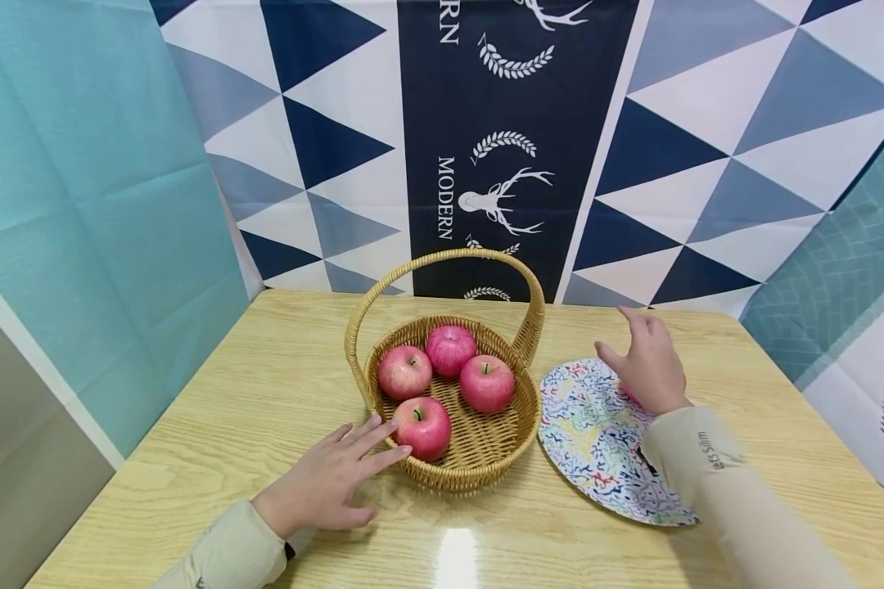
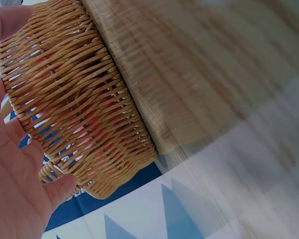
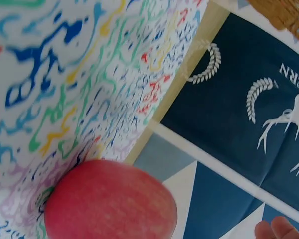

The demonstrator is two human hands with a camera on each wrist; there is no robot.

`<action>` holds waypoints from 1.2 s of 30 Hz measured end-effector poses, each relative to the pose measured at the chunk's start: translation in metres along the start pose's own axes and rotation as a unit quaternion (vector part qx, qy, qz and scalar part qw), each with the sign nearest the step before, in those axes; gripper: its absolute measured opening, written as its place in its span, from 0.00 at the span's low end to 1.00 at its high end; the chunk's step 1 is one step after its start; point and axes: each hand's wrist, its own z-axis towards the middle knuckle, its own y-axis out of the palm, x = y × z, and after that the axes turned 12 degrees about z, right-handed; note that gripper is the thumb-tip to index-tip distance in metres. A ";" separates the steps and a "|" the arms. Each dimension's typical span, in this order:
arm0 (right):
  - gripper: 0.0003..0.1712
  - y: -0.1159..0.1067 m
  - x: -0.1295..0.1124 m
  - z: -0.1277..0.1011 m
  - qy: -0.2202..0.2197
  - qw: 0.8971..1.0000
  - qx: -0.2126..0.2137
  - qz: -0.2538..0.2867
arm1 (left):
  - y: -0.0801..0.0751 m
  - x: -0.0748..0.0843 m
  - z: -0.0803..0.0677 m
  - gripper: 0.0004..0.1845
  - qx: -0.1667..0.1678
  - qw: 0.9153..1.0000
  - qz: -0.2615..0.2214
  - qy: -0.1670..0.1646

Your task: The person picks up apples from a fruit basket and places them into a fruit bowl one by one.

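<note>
Wicker basket (image 1: 453, 478) at the centre of the head view, with four red apples (image 1: 421, 428) inside beneath a tall arched handle (image 1: 453, 255). The left hand (image 1: 331, 481), lower left of centre, has its fingers spread at the near-left rim; whether the fingertips touch the weave cannot be told. At right centre, the right hand (image 1: 651, 364) has its fingers parted and pinches nothing, above a round mat (image 1: 597, 458) with multicoloured squiggles. A fifth apple (image 3: 109, 209) lies on this mat, at lower left of the right-wrist view; in the head view the hand hides most of it, and the beige right sleeve (image 1: 737, 491) covers part of the mat. Basket and mat lie side by side on the wooden table (image 1: 265, 409). Upper centre: printed backdrop cloth (image 1: 508, 106); upper left: teal cloth (image 1: 81, 147).
</note>
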 end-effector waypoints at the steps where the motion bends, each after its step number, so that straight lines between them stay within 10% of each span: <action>1: 0.39 0.002 -0.002 -0.001 -0.006 1.000 0.000 0.000 | 0.000 0.000 0.000 0.39 0.002 1.000 0.001 0.001; 20: 0.35 0.036 -0.031 -0.021 -0.093 0.992 -0.075 0.030 | 0.003 0.002 0.004 0.40 0.004 1.000 -0.001 0.002; 36: 0.31 0.056 -0.067 -0.025 -0.238 0.959 -0.141 0.070 | 0.005 -0.001 0.000 0.40 0.041 0.999 -0.003 0.007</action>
